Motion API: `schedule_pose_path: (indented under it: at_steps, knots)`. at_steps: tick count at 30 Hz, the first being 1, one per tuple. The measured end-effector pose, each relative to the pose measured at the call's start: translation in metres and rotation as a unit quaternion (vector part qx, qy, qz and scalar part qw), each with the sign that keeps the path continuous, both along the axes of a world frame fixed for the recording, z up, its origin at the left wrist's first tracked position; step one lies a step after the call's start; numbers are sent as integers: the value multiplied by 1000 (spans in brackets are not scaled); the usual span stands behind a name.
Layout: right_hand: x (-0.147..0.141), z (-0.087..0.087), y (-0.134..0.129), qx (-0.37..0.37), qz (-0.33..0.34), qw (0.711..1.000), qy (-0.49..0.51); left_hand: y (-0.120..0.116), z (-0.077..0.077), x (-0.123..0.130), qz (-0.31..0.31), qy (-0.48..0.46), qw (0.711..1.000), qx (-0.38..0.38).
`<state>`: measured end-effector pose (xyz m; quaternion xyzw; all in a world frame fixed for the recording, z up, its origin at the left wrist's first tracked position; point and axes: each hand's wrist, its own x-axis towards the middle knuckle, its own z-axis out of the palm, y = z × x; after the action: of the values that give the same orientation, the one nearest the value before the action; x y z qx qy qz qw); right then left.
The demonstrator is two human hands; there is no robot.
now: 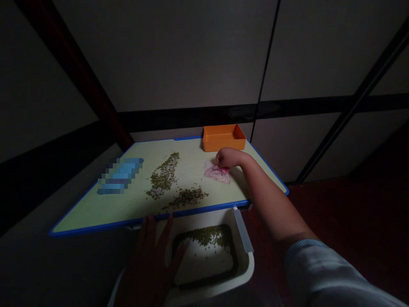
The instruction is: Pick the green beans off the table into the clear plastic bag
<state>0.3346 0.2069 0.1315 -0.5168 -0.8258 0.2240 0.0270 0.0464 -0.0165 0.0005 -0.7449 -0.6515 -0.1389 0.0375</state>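
Left hand [150, 264], fingers spread, over white plastic tub [246, 266] holding green beans [204, 236]. Right hand [226, 157] curled down onto crumpled pink sheet [217, 174] on blue-edged board [96, 215]; possibly pinching, dim view. Loose beans [162, 177] strewn nearby on board.

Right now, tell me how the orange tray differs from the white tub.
The orange tray is bright orange, while the white tub is off-white. The tray sits at the far edge of the blue-edged board; the tub sits below its near edge. The tub holds green grains; none show in the tray. Both are open-topped and rectangular.
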Motion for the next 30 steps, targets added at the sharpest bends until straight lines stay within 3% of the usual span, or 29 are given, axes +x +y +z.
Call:
schedule_pose_path:
  at_steps: [6,13,20,30]
  knots:
    - [1,3,3,74,-4,995,-67,-1,-3,2,0,1,1000,12]
    - [-1,-1,5,99,-4,995,27,-2,-1,1,3,-5,1000,5]
    - [-15,-9,1,142,-39,989,21,-1,-4,0,-10,15,999,26]
    - [-30,-17,-1,153,1,987,51,1,-9,-2,-20,20,999,41]
